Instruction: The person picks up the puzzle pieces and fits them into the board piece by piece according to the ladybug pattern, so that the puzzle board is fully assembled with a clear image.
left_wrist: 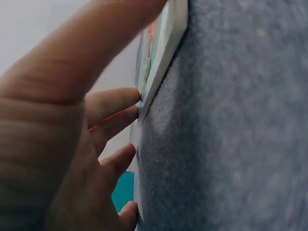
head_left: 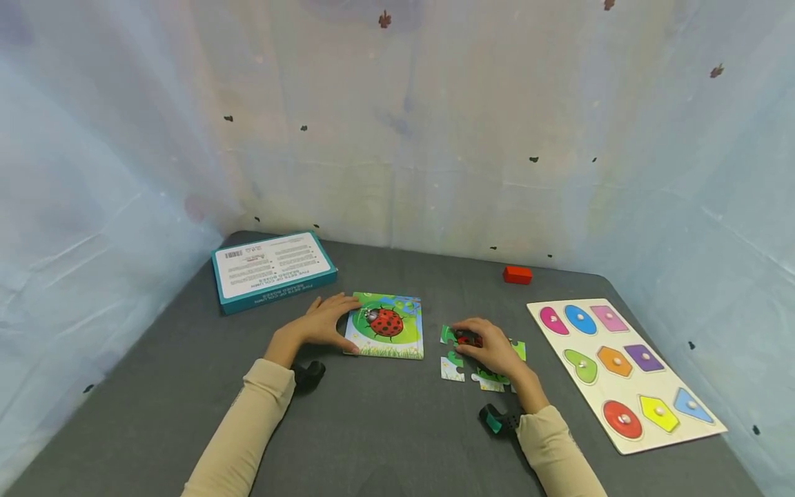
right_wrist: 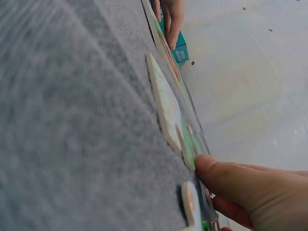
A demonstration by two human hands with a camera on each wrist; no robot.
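The left hand (head_left: 326, 322), grip released, touches the board (head_left: 386, 326) at its 9 o'clock edge. Toward the board's 3 o'clock, the right hand (head_left: 493, 348) is over pieces (head_left: 452, 369) on the bench (head_left: 373, 414); whether its grip pinches one, I cannot tell.

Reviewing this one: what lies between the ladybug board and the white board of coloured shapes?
In the head view, puzzle pieces lie between the ladybug board and the white board, with the right hand over them.

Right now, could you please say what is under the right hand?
Red and green jigsaw pieces peek out beneath the right hand; what its palm covers cannot be seen.
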